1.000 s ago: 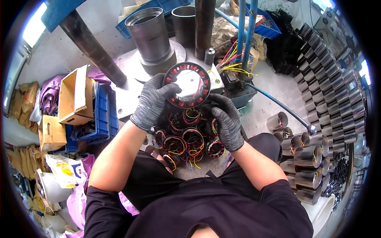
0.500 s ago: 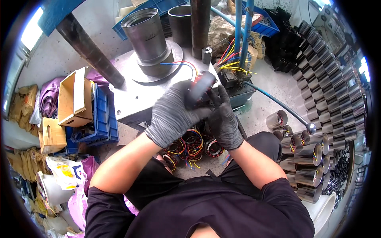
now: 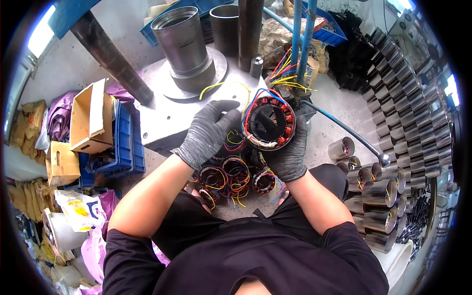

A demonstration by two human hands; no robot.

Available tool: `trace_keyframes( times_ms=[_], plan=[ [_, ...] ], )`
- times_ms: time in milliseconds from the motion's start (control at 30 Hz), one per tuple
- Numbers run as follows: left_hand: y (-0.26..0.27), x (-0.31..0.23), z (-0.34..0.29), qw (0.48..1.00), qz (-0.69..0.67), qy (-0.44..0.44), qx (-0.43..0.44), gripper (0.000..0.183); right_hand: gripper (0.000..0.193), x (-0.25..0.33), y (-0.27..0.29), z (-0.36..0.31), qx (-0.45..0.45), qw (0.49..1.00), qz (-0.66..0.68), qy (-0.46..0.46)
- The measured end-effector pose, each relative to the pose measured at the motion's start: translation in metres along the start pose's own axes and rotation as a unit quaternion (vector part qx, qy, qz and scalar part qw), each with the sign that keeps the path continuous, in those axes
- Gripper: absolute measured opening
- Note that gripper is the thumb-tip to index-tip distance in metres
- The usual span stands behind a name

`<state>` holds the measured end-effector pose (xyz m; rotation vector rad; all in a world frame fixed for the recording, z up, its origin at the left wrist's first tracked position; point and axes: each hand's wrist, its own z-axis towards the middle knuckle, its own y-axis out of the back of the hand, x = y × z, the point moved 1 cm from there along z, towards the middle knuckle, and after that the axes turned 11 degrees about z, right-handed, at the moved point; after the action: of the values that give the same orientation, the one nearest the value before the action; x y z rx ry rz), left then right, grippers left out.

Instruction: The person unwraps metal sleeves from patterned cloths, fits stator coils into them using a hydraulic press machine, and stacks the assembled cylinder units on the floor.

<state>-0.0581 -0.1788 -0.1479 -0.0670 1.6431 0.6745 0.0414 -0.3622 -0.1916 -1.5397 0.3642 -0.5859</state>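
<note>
1. Carton [image 3: 88, 123]: brown, open, one flap standing up; next to blue crate [image 3: 132, 147].
2. Box [image 3: 63, 167]: brown, smaller, hand hole in side; just beside the carton.
3. Bucket [image 3: 73, 241]: white, tilted; white bag [image 3: 78, 209] near.
4. Sack [image 3: 93, 253]: purple, crumpled.
5. Tray [image 3: 333, 39]: blue, rear right; black heap [image 3: 351, 66] beside it.

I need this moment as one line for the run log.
Right hand: holds wire-wound ring | Left hand: beside ring, open | Below: more wired rings | Table: grey metal cylinder
</note>
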Motion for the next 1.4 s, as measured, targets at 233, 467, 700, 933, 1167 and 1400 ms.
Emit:
trace_keyframes(
  times_ms=[233, 467, 700, 933, 1167, 1400],
  plan=[
    [-0.008, -0.008, -0.005, 0.971, 0.081, -0.217, -0.061, 0.029, 0.081, -0.004, -0.008, -0.002, -0.036, 0.997, -0.038, -0.05],
    [-0.01, -0.027, -0.009, 0.921, 0.197, -0.335, 0.007, 0.039, 0.082, -0.003, 0.002, -0.008, -0.017, 0.996, -0.037, -0.077],
    [-0.028, -0.032, -0.004, 0.852, 0.468, -0.232, 0.037, 0.041, 0.078, -0.016, 0.007, -0.008, -0.031, 0.985, -0.161, -0.046],
    [-0.017, -0.021, -0.012, 0.903, 0.272, -0.327, -0.061, 0.018, 0.071, -0.004, 0.0, -0.008, -0.019, 0.992, -0.105, -0.064],
    [-0.01, -0.027, -0.014, 0.952, 0.082, -0.286, -0.078, 0.036, 0.077, -0.003, -0.003, -0.009, 0.003, 0.994, -0.078, -0.072],
    [0.006, -0.053, -0.025, 0.872, 0.209, -0.443, 0.005, 0.046, 0.072, -0.016, -0.014, -0.013, -0.022, 0.987, -0.149, -0.053]
  ],
)
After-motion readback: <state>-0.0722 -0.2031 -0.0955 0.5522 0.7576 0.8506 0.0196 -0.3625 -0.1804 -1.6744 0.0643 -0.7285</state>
